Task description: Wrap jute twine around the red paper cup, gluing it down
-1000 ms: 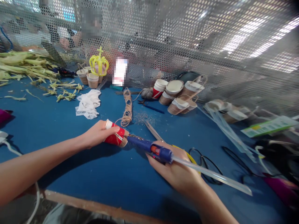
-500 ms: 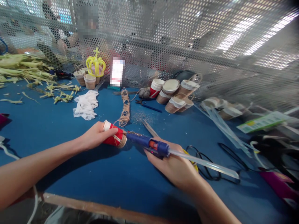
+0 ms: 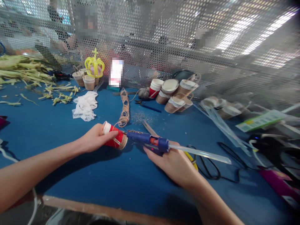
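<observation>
My left hand (image 3: 97, 137) is closed round a red and white paper cup (image 3: 114, 141), tipped on its side with the open mouth to the left. Twine is wound about the cup's base end and runs to a loose hank of twine (image 3: 125, 109) behind it. In my right hand (image 3: 173, 159) is a blue hot glue gun (image 3: 147, 140), its nozzle at the cup's side near the twine; I cannot tell whether it touches. A clear glue stick (image 3: 203, 151) sticks out of its back. Scissors (image 3: 150, 127) with yellow handles lie partly hidden under my right hand.
Twine-wrapped cups (image 3: 174, 103) stand at the back by a perforated metal screen (image 3: 145, 37). A crumpled white cloth (image 3: 84, 105), a yellow crown-shaped ornament (image 3: 95, 65) and dry husks (image 3: 21, 70) are at left. Spare glue sticks (image 3: 222, 128) and a black cable (image 3: 211, 172) lie at right.
The glue gun's rear end and glue stick have swung slightly, and the cup has turned a little in my left hand. The whole view has shifted slightly.
</observation>
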`<state>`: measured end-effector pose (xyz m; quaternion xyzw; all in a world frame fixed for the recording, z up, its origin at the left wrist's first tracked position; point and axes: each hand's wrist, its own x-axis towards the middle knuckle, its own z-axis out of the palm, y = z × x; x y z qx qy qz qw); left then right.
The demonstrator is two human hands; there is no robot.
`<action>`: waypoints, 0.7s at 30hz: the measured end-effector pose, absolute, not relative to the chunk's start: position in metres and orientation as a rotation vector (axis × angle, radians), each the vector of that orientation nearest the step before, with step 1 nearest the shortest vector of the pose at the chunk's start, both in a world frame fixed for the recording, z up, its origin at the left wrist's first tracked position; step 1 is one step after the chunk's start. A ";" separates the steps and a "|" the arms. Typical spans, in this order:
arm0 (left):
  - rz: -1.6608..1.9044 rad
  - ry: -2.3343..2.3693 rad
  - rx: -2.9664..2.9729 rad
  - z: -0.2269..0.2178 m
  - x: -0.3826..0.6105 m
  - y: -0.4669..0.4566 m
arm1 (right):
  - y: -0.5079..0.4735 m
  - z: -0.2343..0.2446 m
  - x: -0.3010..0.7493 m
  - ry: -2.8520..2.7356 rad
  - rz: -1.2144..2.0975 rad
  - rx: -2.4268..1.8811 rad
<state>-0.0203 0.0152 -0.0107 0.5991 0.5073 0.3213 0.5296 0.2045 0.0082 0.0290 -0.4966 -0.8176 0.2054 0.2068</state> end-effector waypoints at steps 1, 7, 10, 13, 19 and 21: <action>0.770 1.199 1.427 -0.012 -0.021 0.015 | 0.008 0.031 0.204 -2.278 0.561 -1.395; 0.793 1.153 1.434 -0.012 -0.022 0.015 | 0.008 0.035 0.204 -2.268 0.530 -1.413; 0.798 1.186 1.444 -0.012 -0.021 0.014 | 0.008 0.034 0.203 -2.259 0.541 -1.420; 0.804 1.206 1.450 -0.011 -0.021 0.014 | 0.007 0.033 0.203 -2.263 0.505 -1.455; 0.802 1.176 1.401 -0.010 -0.022 0.018 | 0.005 0.028 0.206 -2.276 0.585 -1.399; 0.800 1.194 1.373 -0.010 -0.022 0.019 | 0.004 0.026 0.208 -2.271 0.602 -1.380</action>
